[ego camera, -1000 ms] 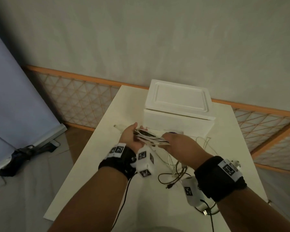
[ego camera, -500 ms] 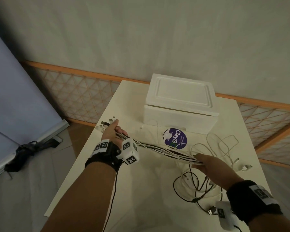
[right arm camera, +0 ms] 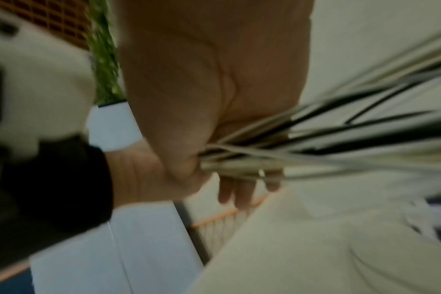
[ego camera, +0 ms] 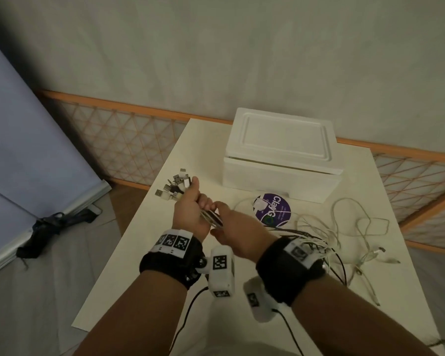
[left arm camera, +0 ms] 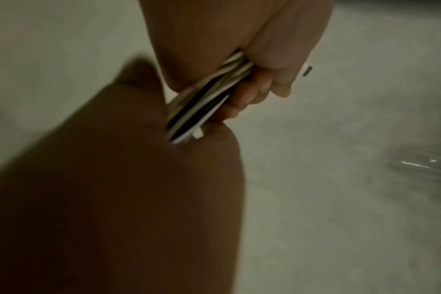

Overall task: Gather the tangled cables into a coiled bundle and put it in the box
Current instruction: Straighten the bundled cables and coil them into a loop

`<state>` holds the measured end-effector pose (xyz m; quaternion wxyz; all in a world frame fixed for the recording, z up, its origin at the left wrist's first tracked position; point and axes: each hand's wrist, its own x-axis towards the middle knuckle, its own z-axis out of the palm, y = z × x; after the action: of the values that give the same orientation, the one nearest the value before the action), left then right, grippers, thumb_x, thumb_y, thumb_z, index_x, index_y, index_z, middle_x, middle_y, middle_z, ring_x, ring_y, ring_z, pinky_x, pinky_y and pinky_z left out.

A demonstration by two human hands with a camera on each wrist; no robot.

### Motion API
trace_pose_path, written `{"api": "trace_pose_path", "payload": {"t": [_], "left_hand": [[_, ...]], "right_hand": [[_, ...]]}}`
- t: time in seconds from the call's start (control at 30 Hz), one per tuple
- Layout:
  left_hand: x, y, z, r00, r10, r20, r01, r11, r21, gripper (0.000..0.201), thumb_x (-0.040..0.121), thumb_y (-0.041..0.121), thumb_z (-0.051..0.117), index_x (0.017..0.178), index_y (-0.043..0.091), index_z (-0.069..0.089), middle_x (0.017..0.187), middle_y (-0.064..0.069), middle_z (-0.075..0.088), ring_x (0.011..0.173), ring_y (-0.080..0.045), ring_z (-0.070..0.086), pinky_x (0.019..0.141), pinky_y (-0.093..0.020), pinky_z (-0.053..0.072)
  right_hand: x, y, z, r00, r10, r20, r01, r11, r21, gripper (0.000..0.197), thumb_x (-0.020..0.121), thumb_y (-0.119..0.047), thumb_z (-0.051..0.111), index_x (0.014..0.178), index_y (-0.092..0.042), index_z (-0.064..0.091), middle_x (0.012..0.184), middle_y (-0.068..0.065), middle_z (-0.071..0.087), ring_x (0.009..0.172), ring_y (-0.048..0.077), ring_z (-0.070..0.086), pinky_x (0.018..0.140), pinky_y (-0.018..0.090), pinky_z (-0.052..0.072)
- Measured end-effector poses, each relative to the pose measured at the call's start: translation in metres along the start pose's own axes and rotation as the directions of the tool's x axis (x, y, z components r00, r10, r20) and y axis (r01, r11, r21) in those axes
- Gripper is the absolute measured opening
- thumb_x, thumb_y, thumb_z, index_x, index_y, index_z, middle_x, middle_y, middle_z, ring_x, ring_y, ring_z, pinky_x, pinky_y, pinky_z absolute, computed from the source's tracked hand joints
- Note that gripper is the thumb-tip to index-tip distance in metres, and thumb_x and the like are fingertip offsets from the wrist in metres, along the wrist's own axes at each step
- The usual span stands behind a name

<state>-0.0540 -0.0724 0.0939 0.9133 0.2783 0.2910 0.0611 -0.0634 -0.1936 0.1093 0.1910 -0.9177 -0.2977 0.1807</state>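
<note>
Round purple sticker-like disc (ego camera: 272,210), right of frame centre in head view, lying on white table (ego camera: 149,265) just in front of white foam box (ego camera: 280,160): large white lettering reads "Clay", followed by partly hidden "G"; smaller white lines beneath too small to read. Square black-and-white coded markers (ego camera: 171,240) on black wristbands and white wrist-camera housings, lower centre: patterns only, no readable characters. Both wrist views: no legible text.

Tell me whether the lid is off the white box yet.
No, the lid sits closed on the white box in the head view.
</note>
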Motion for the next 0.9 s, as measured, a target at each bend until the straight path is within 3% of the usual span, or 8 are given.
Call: {"api": "trace_pose_path", "payload": {"t": [0.13,0.37,0.47,0.57,0.63,0.73,0.8,0.9], "left_hand": [[0.006,0.016,-0.036,0.999,0.014,-0.037,-0.014,1.0,-0.001,0.034,0.096,0.034,0.052,0.065,0.021,0.044,0.044,0.006,0.037,0.039,-0.008,0.037,0.046,-0.02,0.037],[0.016,0.046,-0.091,0.987,0.029,-0.158,-0.041,0.996,-0.074,0.052,0.096,0.037,0.053,0.05,0.021,0.033,0.043,0.008,0.028,0.034,-0.007,0.027,0.037,-0.016,0.029],[0.022,0.056,-0.1,0.981,0.031,-0.192,-0.05,0.994,-0.093,0.056,0.096,0.038,0.052,0.045,0.021,0.035,0.041,0.009,0.028,0.032,-0.006,0.027,0.035,-0.015,0.028],[0.027,0.054,-0.102,0.984,0.001,-0.179,-0.016,0.996,-0.085,0.049,0.096,0.04,0.052,0.055,0.021,0.03,0.04,0.009,0.029,0.032,-0.006,0.027,0.036,-0.015,0.028],[0.029,0.047,-0.101,0.989,-0.021,-0.145,0.015,0.999,-0.047,0.048,0.096,0.04,0.051,0.058,0.022,0.029,0.04,0.009,0.029,0.032,-0.006,0.029,0.036,-0.015,0.03],[0.027,0.036,-0.095,0.995,-0.045,-0.089,0.045,0.999,-0.001,0.045,0.097,0.038,0.05,0.059,0.021,0.031,0.04,0.008,0.03,0.032,-0.006,0.03,0.036,-0.015,0.031],[0.023,0.03,-0.086,0.998,-0.05,-0.046,0.051,0.999,0.009,0.044,0.097,0.036,0.05,0.058,0.021,0.035,0.04,0.007,0.03,0.032,-0.006,0.03,0.037,-0.016,0.032],[0.017,0.019,-0.065,0.998,-0.054,0.033,0.053,0.998,0.024,0.044,0.097,0.034,0.05,0.056,0.021,0.042,0.041,0.006,0.031,0.034,-0.007,0.031,0.038,-0.017,0.034]], "right_hand": [[-0.008,0.027,0.041,0.999,0.046,0.018,-0.041,0.98,-0.196,0.02,0.092,-0.024,0.044,0.109,-0.014,0.047,0.1,0.012,0.064,0.093,0.036,0.06,0.071,0.038,0.046],[-0.055,0.095,0.055,0.967,0.252,0.047,-0.225,0.923,-0.311,0.024,0.088,-0.029,0.046,0.11,-0.023,0.051,0.101,0.002,0.066,0.097,0.026,0.062,0.073,0.032,0.045],[-0.076,0.115,0.04,0.942,0.333,-0.047,-0.33,0.888,-0.321,0.024,0.087,-0.031,0.049,0.111,-0.029,0.052,0.102,-0.003,0.067,0.097,0.021,0.063,0.075,0.029,0.044],[-0.087,0.126,0.029,0.901,0.405,-0.153,-0.433,0.849,-0.302,0.026,0.088,-0.031,0.05,0.114,-0.03,0.054,0.104,-0.005,0.068,0.096,0.018,0.063,0.077,0.026,0.045],[-0.088,0.131,0.024,0.886,0.46,-0.059,-0.455,0.838,-0.3,0.037,0.086,-0.032,0.057,0.122,-0.029,0.051,0.115,-0.006,0.064,0.106,0.016,0.059,0.085,0.025,0.043],[-0.081,0.115,0.005,0.825,0.508,0.248,-0.467,0.86,-0.207,0.092,0.072,-0.034,0.077,0.148,-0.023,0.025,0.147,0.001,0.038,0.135,0.02,0.035,0.109,0.032,0.031],[-0.068,0.089,-0.008,0.903,0.387,0.188,-0.377,0.922,-0.092,0.095,0.075,-0.032,0.076,0.15,-0.021,0.018,0.153,0.002,0.028,0.14,0.019,0.025,0.112,0.028,0.022],[-0.032,0.038,-0.008,0.985,0.148,-0.09,-0.138,0.984,0.114,0.062,0.09,-0.037,0.061,0.144,-0.022,0.036,0.147,-0.006,0.039,0.135,0.01,0.034,0.105,0.016,0.021]]}}
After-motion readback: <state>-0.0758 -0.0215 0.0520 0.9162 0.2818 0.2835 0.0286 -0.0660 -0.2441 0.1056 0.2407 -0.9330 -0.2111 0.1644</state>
